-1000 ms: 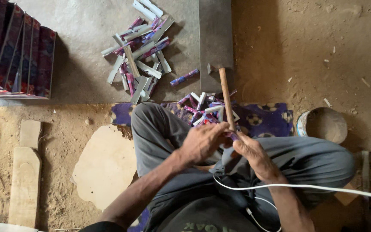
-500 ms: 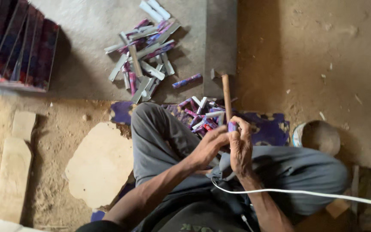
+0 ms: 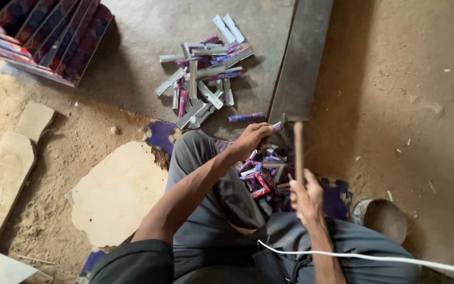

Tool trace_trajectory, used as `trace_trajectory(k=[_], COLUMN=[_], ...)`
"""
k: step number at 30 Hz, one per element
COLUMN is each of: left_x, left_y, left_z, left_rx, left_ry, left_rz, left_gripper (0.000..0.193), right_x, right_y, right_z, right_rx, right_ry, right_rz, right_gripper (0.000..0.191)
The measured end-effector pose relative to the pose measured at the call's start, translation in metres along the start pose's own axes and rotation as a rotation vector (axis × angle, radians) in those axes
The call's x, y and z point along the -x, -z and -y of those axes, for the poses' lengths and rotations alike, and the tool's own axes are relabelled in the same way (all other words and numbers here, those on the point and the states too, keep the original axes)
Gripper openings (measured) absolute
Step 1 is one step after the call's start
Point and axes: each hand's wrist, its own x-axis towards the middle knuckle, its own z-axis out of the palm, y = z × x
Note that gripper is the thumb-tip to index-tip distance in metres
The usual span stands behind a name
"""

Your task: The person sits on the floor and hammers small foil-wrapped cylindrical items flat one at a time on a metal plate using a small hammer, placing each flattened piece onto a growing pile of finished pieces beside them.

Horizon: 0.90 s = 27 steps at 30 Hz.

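My right hand (image 3: 307, 197) grips the wooden handle of a hammer (image 3: 297, 147) whose head rests near the end of a long dark metal bar (image 3: 300, 63). My left hand (image 3: 253, 138) reaches forward and pinches a small purple-patterned strip (image 3: 276, 126) at the bar's near end. Between my knees lies a pile of purple and red patterned strips (image 3: 261, 171). Further ahead on the grey slab lies a heap of flattened silver and purple strips (image 3: 203, 73). One loose purple strip (image 3: 246, 117) lies just beyond my left hand.
A stack of patterned red and purple sheets (image 3: 43, 37) leans at the top left. Pale wooden offcuts (image 3: 6, 168) and a flat board (image 3: 119, 194) lie on the sandy ground to the left. A small round tin (image 3: 382, 218) sits by my right knee. A white cable (image 3: 374, 256) crosses my lap.
My hands have parted: the left has reached forward to the bar's end with a strip, and the right has taken the hammer handle lower down. The view has shifted.
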Motion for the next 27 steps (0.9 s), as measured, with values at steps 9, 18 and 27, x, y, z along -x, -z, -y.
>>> trace_trajectory(k=[9,18,27], left_x=[0.007,-0.001,0.005], left_y=[-0.014,0.000,-0.006], left_z=[0.002,0.006,0.005], left_rx=[-0.177,-0.724,-0.909], left_ry=[0.022,-0.333,-0.322], left_rz=[-0.174,-0.155,-0.219], left_gripper=[0.034,0.034,0.035], right_x=[0.068,0.071,0.068], right_y=[0.045,0.040,0.021], right_z=[0.052,0.050,0.021], right_rx=[0.662,0.567,0.588], right_ry=[0.642,0.750,0.657], right_rz=[-0.203,-0.326,-0.270], right_gripper=[0.055,0.049,0.048])
